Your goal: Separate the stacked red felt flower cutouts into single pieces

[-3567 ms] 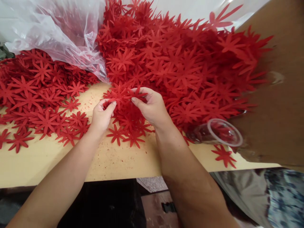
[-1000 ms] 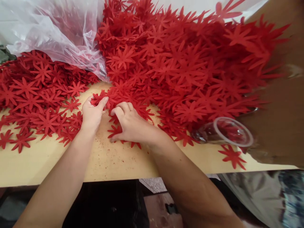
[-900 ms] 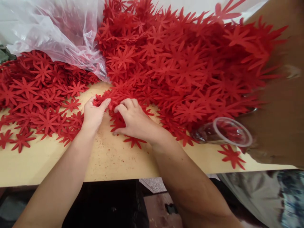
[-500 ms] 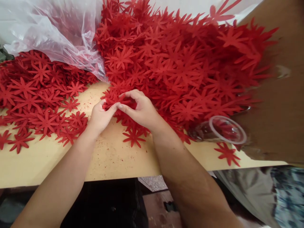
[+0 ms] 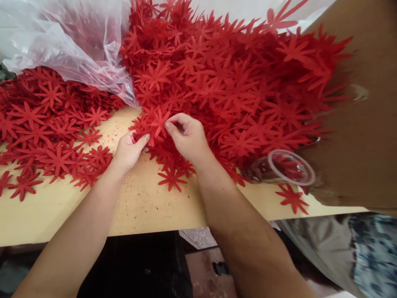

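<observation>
Between my hands is a red flower-shaped cutout [image 5: 159, 124] with narrow petals. My right hand [image 5: 189, 136] pinches one of its petals between thumb and forefinger. On the other side, my left hand [image 5: 129, 151] has its thumb pressed to a lower petal, its fingers closed beneath and partly hidden. More cutouts lie right behind and under the held one, at the edge of a large heap of red flower cutouts [image 5: 229, 91]. A loose red cutout [image 5: 172, 179] rests on the table just below my right wrist.
A lower pile of cutouts [image 5: 37, 128] spreads at left under a clear plastic bag [image 5: 80, 49]. At right, a transparent plastic cup [image 5: 291, 167] lies on its side against a brown cardboard sheet [image 5: 356, 149]. Red crumbs dot the yellowish tabletop [image 5: 145, 211].
My hands have moved apart from thumbs touching. The right hand has shifted slightly right, and a single flower cutout now shows upright between them.
</observation>
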Motion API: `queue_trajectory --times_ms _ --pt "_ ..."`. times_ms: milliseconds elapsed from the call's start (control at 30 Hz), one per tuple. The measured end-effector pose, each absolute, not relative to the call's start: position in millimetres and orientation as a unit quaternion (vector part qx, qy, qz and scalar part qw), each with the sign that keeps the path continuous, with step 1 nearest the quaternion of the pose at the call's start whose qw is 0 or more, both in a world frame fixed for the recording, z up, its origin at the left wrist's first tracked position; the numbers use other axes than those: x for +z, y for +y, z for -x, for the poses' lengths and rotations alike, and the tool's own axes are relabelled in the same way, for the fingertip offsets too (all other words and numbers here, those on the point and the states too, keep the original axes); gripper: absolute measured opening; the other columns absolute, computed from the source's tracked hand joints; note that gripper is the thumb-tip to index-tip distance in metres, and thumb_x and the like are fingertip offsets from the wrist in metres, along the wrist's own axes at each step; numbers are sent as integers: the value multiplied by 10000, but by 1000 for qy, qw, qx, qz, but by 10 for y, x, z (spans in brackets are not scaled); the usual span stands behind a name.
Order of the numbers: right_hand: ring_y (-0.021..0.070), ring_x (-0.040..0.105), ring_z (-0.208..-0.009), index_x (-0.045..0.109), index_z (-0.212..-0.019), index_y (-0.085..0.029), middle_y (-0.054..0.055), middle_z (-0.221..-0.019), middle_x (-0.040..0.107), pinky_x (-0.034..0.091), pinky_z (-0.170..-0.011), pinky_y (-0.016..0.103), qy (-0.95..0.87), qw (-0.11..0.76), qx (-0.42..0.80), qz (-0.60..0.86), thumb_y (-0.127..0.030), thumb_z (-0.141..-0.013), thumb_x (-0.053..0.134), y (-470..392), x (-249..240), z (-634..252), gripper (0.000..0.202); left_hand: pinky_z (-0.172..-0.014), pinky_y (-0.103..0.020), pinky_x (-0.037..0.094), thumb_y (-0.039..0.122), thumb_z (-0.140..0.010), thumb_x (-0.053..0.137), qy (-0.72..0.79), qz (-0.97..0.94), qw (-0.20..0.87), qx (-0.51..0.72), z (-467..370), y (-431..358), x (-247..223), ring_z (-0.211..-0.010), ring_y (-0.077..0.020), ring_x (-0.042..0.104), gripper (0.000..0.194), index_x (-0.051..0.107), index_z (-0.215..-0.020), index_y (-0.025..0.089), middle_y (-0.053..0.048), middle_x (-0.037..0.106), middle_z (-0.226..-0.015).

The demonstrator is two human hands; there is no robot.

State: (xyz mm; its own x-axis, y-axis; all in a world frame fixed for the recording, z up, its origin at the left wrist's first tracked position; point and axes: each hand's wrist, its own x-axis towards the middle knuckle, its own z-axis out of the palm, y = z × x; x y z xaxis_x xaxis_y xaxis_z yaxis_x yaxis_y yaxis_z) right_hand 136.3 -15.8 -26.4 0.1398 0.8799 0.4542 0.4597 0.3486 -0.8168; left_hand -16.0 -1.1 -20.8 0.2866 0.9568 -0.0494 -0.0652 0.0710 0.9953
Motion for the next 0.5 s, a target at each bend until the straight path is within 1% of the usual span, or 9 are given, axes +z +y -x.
queue_trajectory --times_ms 67,100,167,233,300,333,433,500 --pt "141 538 -688 544 -778 -185 20 -729 560 461 -676 315 -612 539 142 561 -317 -812 474 -126 -303 -1443 153 -497 -214 398 190 -746 590 421 -532 601 422 160 2 -217 -448 -64 447 139 503 -640 171 45 510 -499" --pt "158 551 -733 556 -844 -184 42 -801 574 468 -699 336 -607 541 114 571 -322 -813 473 -115 -315 -1480 164 -497 -215 395 187 -744 594 422 -533 600 421 160 7 -221 -445 -64 443 144 501 -636 172 46 509 -499" --pt "198 563 -857 556 -1000 -186 90 -979 576 472 -764 386 -607 538 67 582 -331 -796 498 -116 -310 -1519 256 -494 -215 385 188 -743 599 423 -536 595 423 160 8 -233 -440 -62 427 145 502 -635 173 50 497 -493" --pt "231 544 -976 545 -1088 -199 110 -1093 560 459 -828 426 -625 525 43 576 -351 -781 528 -156 -261 -1490 343 -487 -213 367 214 -749 598 422 -544 583 431 161 -1 -246 -438 -62 403 157 503 -631 175 56 474 -484" --pt "233 539 -1008 577 -1049 -206 98 -1062 593 449 -857 428 -648 513 64 559 -393 -794 523 -222 -190 -1396 321 -486 -214 349 255 -763 588 419 -559 569 434 164 -17 -259 -447 -63 383 188 500 -617 175 58 450 -481" --pt "221 554 -972 596 -997 -202 87 -1003 616 457 -842 408 -656 509 98 549 -420 -803 512 -256 -159 -1336 304 -491 -216 344 272 -769 582 417 -567 563 434 166 -26 -264 -456 -64 376 207 497 -606 175 58 440 -484" --pt "159 575 -740 603 -815 -177 43 -777 628 477 -711 321 -655 496 235 519 -487 -786 529 -319 -121 -1175 320 -528 -220 349 296 -759 592 417 -590 546 424 165 -48 -275 -497 -68 387 241 491 -580 171 52 442 -511" --pt "136 553 -666 581 -732 -171 17 -695 599 469 -663 293 -640 499 299 501 -500 -742 580 -315 -135 -1125 329 -561 -216 367 306 -747 605 413 -597 541 426 156 -57 -281 -542 -71 421 213 519 -612 164 39 496 -566"
